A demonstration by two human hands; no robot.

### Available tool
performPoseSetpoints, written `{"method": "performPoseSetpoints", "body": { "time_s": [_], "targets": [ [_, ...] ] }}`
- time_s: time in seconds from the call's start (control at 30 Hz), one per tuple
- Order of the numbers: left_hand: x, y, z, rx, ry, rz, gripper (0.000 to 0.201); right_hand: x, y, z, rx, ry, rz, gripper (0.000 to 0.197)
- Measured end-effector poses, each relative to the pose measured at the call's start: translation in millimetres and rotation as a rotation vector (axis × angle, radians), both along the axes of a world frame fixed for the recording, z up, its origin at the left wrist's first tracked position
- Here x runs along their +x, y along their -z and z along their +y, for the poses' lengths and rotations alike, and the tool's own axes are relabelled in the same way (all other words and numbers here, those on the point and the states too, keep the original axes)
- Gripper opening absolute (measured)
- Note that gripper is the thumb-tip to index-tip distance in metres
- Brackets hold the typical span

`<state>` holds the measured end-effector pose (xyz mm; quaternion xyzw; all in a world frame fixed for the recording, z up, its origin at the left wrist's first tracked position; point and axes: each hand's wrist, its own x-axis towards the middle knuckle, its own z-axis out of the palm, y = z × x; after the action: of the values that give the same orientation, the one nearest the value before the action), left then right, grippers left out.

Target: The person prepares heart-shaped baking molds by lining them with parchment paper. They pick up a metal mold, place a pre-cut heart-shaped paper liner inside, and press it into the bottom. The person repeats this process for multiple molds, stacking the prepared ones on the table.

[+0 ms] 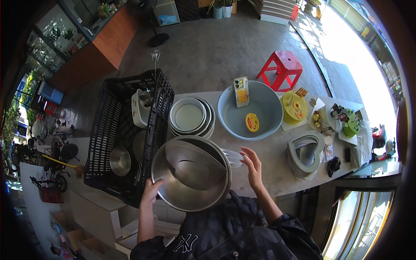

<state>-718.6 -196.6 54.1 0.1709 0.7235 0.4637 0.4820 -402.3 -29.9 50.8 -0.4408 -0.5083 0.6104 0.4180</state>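
At the table's near edge I hold a large stainless steel bowl (186, 195) tilted, with more metal pieces nested inside it. My left hand (150, 192) is closed on its left rim, thumb on the inside. My right hand (252, 168) is raised to the right of the bowl, fingers apart and holding nothing. Between that hand and the bowl shows a clear plastic piece (234, 158), partly hidden. Just beyond the bowl stands a stack of white-rimmed round bowls (188, 117). A light blue basin (226, 115) is to their right, with a phone (241, 97) and a yellow oval item (251, 123).
A tall black slatted crate (113, 93) stands left, containing a small metal bowl (120, 161) and a white holder (139, 108). Rightward are a yellow lidded container (294, 107), grey heart-shaped pans (296, 151) and a green container (353, 126). Beyond the table stands a red stool (285, 60).
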Motion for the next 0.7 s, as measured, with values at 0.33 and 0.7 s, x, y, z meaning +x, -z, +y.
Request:
{"method": "performPoseSetpoints", "body": {
  "time_s": [0.33,0.7],
  "targets": [
    [-42.8,-52.9,-27.7,0.128,-0.458,-0.035,0.028,-18.2,61.1,13.8,0.375,-0.242,-0.700,0.055],
    [-103.5,-55.6,-30.0,0.227,-0.643,-0.176,0.015,-15.5,80.2,-3.8,0.562,-0.401,-0.972,0.069]
  ]
}}
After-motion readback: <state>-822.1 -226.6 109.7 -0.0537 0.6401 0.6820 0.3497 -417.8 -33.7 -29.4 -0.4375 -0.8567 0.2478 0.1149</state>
